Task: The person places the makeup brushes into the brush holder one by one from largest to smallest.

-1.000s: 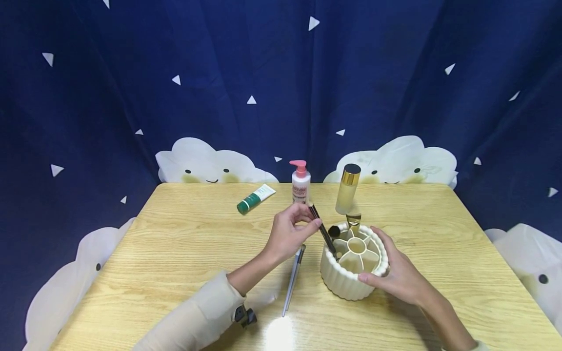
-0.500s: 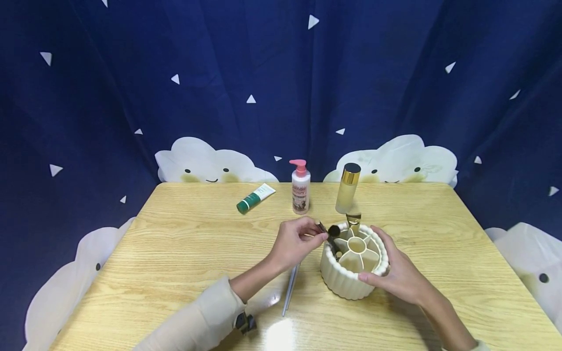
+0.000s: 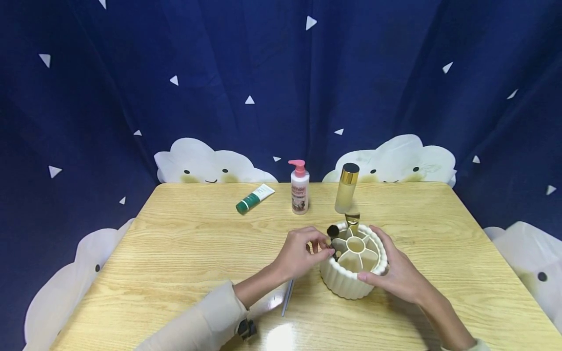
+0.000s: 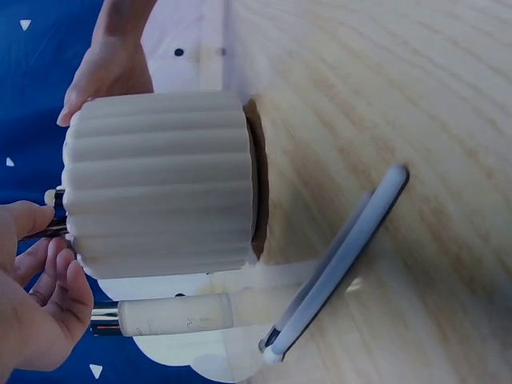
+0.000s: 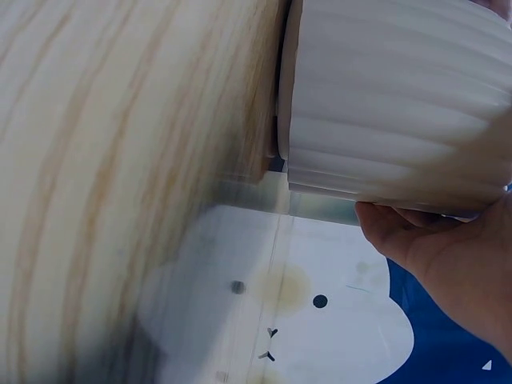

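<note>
A cream, ribbed round organizer (image 3: 350, 282) with petal-like compartments stands upright on the table. My right hand (image 3: 400, 273) grips its right side, thumb on the near rim. At the left rim, my left hand (image 3: 303, 252) pinches a slim black cosmetic stick (image 4: 50, 230), most of which is hidden inside the organizer; its exact kind is unclear. Also in the organizer are a black-bristled makeup brush (image 3: 332, 230) and a gold flat-topped item (image 3: 352, 222). Two slim grey-handled brushes (image 4: 336, 260) lie on the table left of it, partly covered by my left hand in the head view.
Behind the organizer stands a yellowish bottle with a gold and black cap (image 3: 347, 190). A pink-topped pump bottle (image 3: 300, 192) is left of that. Farther left lies a green and white tube (image 3: 255, 198). A blue curtain (image 3: 281, 87) hangs beyond the wooden table (image 3: 189, 243).
My left hand has moved down and slightly right, lowering the black stick into a left compartment of the organizer. My right hand has stayed on the organizer's side.
</note>
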A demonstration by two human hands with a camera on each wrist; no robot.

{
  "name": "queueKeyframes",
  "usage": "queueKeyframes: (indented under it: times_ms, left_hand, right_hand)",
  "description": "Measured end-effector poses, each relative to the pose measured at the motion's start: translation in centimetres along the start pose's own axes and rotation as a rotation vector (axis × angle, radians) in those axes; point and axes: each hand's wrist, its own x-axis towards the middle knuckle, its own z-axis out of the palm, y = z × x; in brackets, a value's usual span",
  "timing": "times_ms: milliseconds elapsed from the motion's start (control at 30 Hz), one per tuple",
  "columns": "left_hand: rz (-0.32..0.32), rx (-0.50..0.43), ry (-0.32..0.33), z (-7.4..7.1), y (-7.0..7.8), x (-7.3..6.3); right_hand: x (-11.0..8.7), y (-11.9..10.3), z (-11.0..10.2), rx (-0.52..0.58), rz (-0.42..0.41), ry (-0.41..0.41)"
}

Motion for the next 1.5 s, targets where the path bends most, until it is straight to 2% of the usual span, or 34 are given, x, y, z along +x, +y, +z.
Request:
queueKeyframes:
  times_ms: [300,433,567,700,867,1033,1133,1333,1500]
  left_hand:
    - [-0.041,0.031,-0.04,0.4,-0.2,-0.3]
    - [-0.036,0.034,-0.058,0.4,-0.2,-0.4]
    - [-0.012,0.032,-0.054,0.2,-0.2,-0.5]
    - [-0.002,0.005,-0.019,-0.2,-0.5,-0.6]
    - [-0.08,-0.049,0.045,-0.9,-1.1,-0.6]
    - [-0.173,-0.051,0.048,-1.5,-2.3,-0.9]
    - [-0.203,-0.009,0.035,-1.8,-3.2,-1.1]
    - [-0.285,0.086,-0.035,-2.3,-5.1,-1.8]
    - [-0.358,0.129,-0.079,-2.2,-6.1,-2.3]
  right_hand:
    - [0.0,0.2,0.2,0.0,-0.01,0.004]
    - [0.1,0.3,0.2,0.003,0.003,0.005]
    - [0.1,0.2,0.2,0.007,0.009,0.002]
    - [0.0,0.1,0.2,0.012,0.001,0.005]
    - [0.0,0.2,0.1,0.014,0.004,0.007]
    - [0.1,0.4,0.1,0.011,0.018,0.006]
    - [0.1,0.4,0.1,0.016,0.018,0.006]
    - [0.0,0.4,0.1,0.013,0.018,0.011]
    - [0.0,0.1,0.1,0.007,0.015,0.009]
